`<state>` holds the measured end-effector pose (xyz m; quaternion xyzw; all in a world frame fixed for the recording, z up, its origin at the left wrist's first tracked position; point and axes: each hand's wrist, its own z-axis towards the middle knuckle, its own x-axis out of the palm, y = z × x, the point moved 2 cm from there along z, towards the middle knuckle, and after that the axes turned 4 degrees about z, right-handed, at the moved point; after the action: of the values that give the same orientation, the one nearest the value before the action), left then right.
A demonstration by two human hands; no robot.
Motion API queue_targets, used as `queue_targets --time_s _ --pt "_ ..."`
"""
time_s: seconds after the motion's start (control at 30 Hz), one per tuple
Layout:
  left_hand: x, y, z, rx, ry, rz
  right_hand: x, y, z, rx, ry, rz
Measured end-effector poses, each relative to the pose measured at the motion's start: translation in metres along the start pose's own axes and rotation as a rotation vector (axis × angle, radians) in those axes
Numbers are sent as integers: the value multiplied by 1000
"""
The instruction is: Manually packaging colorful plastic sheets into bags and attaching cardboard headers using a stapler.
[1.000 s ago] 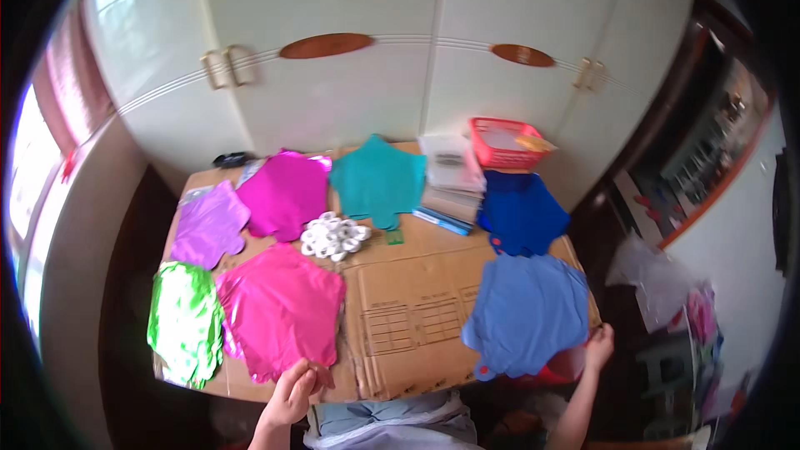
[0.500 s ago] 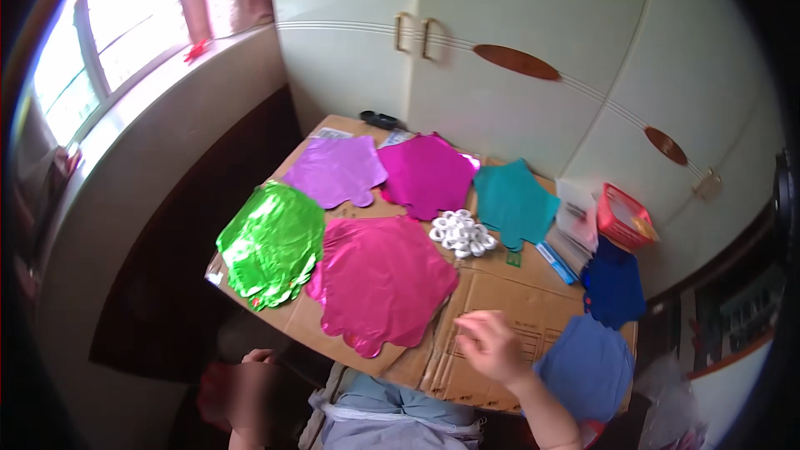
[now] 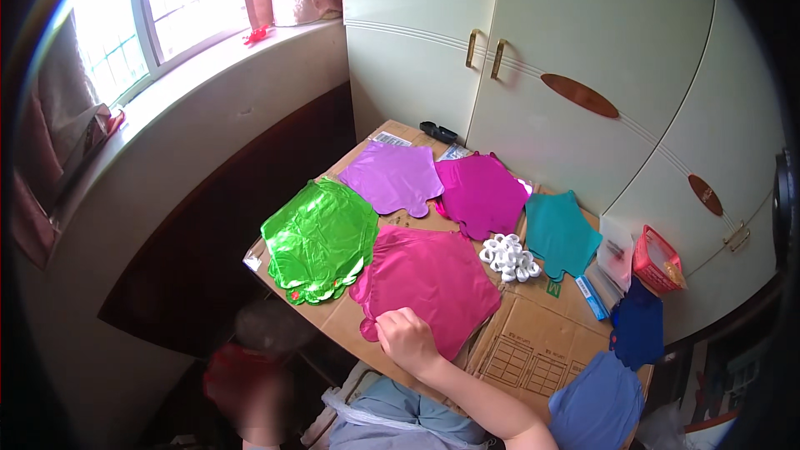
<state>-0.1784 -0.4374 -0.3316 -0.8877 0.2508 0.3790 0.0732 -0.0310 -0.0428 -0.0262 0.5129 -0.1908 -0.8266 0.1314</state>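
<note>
Several flat foil balloons lie on a cardboard-covered table [image 3: 533, 346]. My right hand [image 3: 406, 337] rests with curled fingers on the near edge of the pink balloon [image 3: 429, 279] and seems to pinch it. To its left lies a green balloon [image 3: 321, 237]. A light purple balloon [image 3: 392, 177], a magenta balloon [image 3: 482, 194] and a teal balloon [image 3: 560, 233] lie farther back. My left hand [image 3: 250, 383] is a reddish blur below the table's near left corner, and its fingers cannot be made out.
A pile of white rings [image 3: 510, 257] sits between the pink and teal balloons. On the right are a dark blue balloon [image 3: 637, 325], a light blue balloon [image 3: 596, 404], a red basket [image 3: 658, 261] and a blue packet [image 3: 593, 297]. Wardrobe doors stand behind, a window at left.
The view has swung to the left. My right hand left the table's right edge and came onto the near edge of the pink balloon. My left hand dropped below the table edge.
</note>
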Motion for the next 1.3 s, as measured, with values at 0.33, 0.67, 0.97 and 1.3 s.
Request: queue_targets --time_s 0.33,0.67,0.97,1.3 --pt "-33 6 -50 -51 -87 242 -6 -27 4 239 -95 418" --pt "-262 -109 -158 44 -795 -46 -7 -29 2 256 -142 436" --pt "-337 -244 -209 1145 -918 -115 -6 -34 -1 241 -150 479" --pt "-347 -276 -157 1028 -857 184 -2 -61 -6 216 -267 1097"
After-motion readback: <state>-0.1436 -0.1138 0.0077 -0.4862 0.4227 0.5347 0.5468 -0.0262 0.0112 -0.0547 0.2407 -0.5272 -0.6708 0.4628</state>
